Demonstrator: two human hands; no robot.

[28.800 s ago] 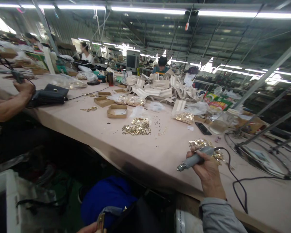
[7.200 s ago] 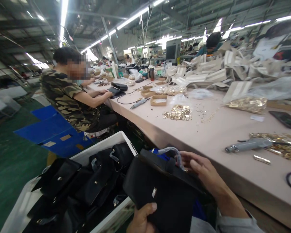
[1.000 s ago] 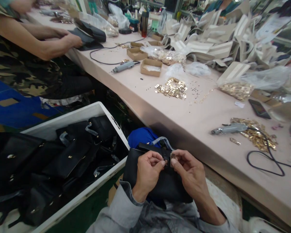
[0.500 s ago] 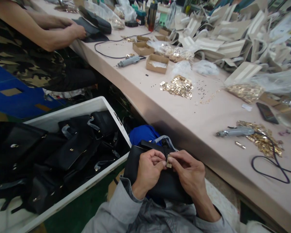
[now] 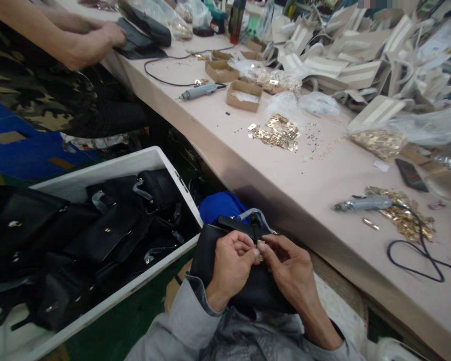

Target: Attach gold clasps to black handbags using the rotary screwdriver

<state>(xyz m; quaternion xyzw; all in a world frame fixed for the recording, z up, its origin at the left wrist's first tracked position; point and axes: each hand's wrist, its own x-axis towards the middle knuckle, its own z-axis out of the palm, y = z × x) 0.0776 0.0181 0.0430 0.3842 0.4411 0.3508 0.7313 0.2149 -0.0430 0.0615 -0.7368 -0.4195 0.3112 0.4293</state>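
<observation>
A black handbag point(image 5: 206, 250) lies on my lap, its handle point(image 5: 257, 214) wrapped in clear plastic. Over the bag's front, my left hand point(image 5: 233, 265) and my right hand point(image 5: 291, 265) meet with fingertips pinched together. Between them is a small gold-coloured metal clasp piece point(image 5: 260, 257), mostly covered by the fingers. The right thumb and forefinger press on it from one side, the left thumb and fingers from the other. Whether the piece is fixed to the bag I cannot tell.
To my left stands a white bin point(image 5: 180, 185) of black handbags. On the table point(image 5: 293, 183) lie an electric screwdriver point(image 5: 364, 203), a second screwdriver point(image 5: 201, 91), gold metal pieces point(image 5: 276, 133), a phone point(image 5: 411, 174) and cardboard boxes point(image 5: 244, 95). A co-worker's hand point(image 5: 115, 35) holds black material at upper left.
My right fingers have closed further over the gold clasp piece, which shows less now. The co-worker's arms have shifted slightly left and up in view.
</observation>
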